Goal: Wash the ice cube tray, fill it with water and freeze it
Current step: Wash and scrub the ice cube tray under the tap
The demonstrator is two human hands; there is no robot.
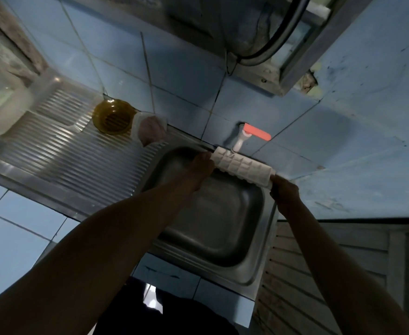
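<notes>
Holding the ice cube tray (242, 168) over the far edge of the sink (254, 269), directly under the tap (241, 139) with its red lever. Left hand (202, 166) grips the tray's left end; right hand (284, 189) grips the right end, fingers curled. Tray judged light, thin white plastic, somewhat flexible, likely slippery when wet. Best held by both short ends, level once filled. No water stream discernible. Amber bowl (113, 117) rests on the drainboard at far left.
</notes>
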